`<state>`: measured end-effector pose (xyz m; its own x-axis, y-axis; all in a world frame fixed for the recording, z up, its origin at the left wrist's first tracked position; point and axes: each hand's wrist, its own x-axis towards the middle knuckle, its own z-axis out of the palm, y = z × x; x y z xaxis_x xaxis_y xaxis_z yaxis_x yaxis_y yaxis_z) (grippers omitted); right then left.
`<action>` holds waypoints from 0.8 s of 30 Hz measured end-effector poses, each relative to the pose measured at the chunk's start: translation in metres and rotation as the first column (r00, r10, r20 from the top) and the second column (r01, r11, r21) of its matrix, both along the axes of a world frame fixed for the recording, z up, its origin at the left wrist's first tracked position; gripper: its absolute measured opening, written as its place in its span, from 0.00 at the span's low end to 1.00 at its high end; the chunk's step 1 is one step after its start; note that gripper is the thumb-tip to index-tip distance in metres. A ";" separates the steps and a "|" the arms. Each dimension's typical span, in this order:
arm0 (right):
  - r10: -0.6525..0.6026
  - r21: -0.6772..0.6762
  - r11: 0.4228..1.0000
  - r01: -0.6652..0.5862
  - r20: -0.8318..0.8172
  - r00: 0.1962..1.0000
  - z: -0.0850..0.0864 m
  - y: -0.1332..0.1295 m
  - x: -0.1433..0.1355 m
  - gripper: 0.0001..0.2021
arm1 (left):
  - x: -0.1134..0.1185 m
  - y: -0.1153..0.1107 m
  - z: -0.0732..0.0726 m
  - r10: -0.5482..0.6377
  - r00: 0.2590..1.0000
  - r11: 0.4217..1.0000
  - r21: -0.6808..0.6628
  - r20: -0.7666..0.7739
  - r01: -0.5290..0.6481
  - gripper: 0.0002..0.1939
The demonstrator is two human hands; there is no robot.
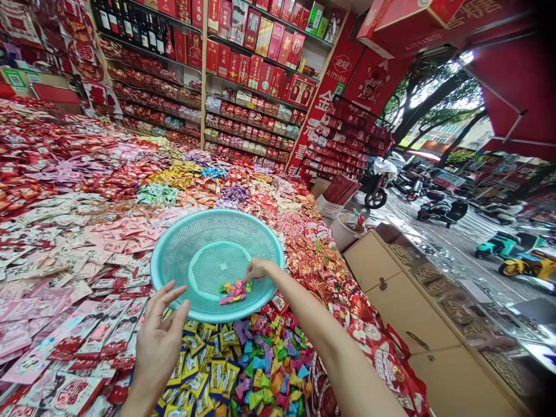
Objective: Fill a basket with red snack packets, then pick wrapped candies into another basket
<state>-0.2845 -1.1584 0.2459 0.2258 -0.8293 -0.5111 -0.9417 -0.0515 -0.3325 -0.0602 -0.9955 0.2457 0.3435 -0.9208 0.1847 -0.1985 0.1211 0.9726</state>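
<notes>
A turquoise plastic sieve basket (pixel 167 266) rests on the heaps of wrapped sweets. A small cluster of brightly wrapped candies (pixel 234 292) lies inside it, pink, yellow and green. My right hand (pixel 257 270) reaches into the basket from the right, fingers curled down at the candies' edge; what they hold, if anything, is hidden. By the basket's near left rim, my left hand (pixel 163 333) is open with fingers spread and nothing in it. Below the basket are yellow-and-blue packets (pixel 186 365) and multicoloured twist-wrapped candies (pixel 273 370).
Pink and white packets (pixel 82 260) cover the left side. Red pouches (pixel 313 255) lie on the right, beside a beige cabinet (pixel 408 307) topped with clear bins. Shelves of boxes and bottles (pixel 130 26) stand behind. Parked scooters (pixel 443 205) are outside on the right.
</notes>
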 end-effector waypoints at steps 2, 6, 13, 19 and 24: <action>0.000 -0.029 1.000 0.001 0.024 1.000 0.014 0.006 -0.006 0.11 | -0.001 0.000 0.002 0.009 1.000 1.000 0.006 0.013 -0.009 0.17; 0.004 -0.248 0.968 0.037 0.164 0.986 0.053 0.036 -0.042 0.12 | -0.005 -0.003 0.003 0.005 1.000 1.000 -0.004 0.003 -0.005 0.17; -0.281 -0.422 0.849 0.318 0.150 0.948 0.037 0.122 -0.121 0.12 | -0.017 -0.003 0.002 -0.020 1.000 0.996 -0.086 -0.010 0.020 0.14; -0.527 -0.268 0.834 0.483 -0.121 0.841 -0.059 0.155 -0.124 0.11 | -0.024 0.002 0.008 -0.039 0.999 0.989 -0.142 0.034 0.044 0.12; -0.572 -0.248 0.817 0.521 -0.229 0.788 -0.090 0.158 -0.113 0.13 | -0.024 0.003 0.007 -0.049 0.998 0.988 -0.142 0.040 0.054 0.12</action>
